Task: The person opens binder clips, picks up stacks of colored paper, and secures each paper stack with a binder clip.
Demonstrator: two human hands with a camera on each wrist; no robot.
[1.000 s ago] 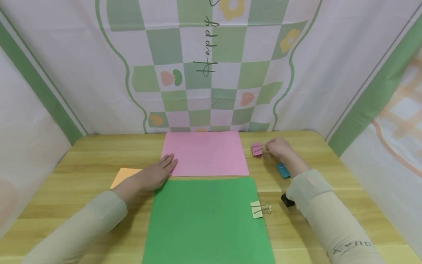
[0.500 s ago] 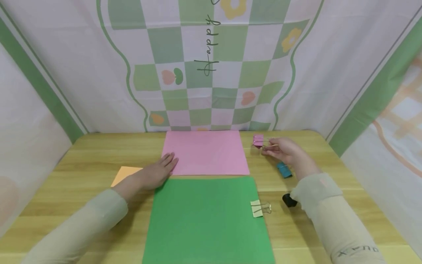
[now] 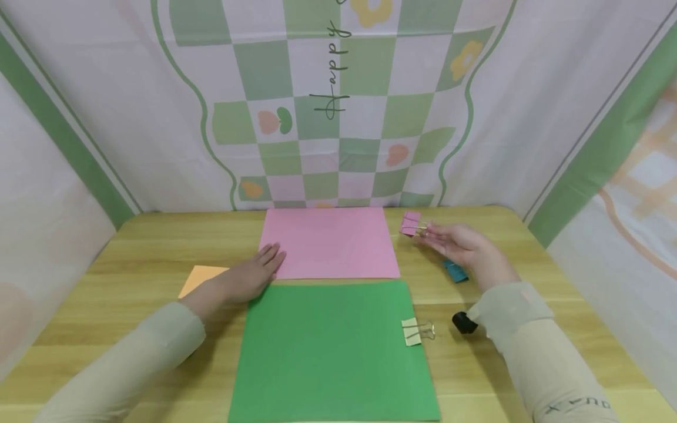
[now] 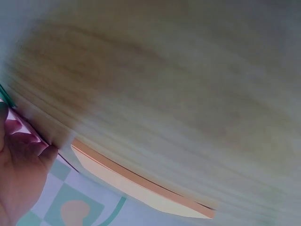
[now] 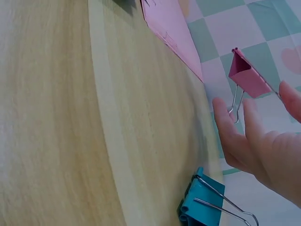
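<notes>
My right hand (image 3: pixel 465 247) holds a pink binder clip (image 3: pixel 410 223) by its wire handles, raised above the table right of the pink paper (image 3: pixel 330 244). In the right wrist view the thumb (image 5: pixel 290 99) is on one handle and the fingers are at the other; the clip's mouth looks closed. My left hand (image 3: pixel 248 276) rests with extended fingers on the pink paper's left edge, near the corner. Closer to me lies green paper (image 3: pixel 338 352), with a pale yellow binder clip (image 3: pixel 411 332) on its right edge.
A teal binder clip (image 3: pixel 455 271) lies below my right hand. A black binder clip (image 3: pixel 464 322) sits nearer me, beside the right sleeve. Partly hidden by my left arm is an orange pad (image 3: pixel 201 279). A patterned curtain (image 3: pixel 338 117) hangs behind the wooden table (image 3: pixel 158 235).
My right hand has lifted the pink binder clip from the table, and it now tilts slightly differently. The left hand has stayed in place on the pink paper.
</notes>
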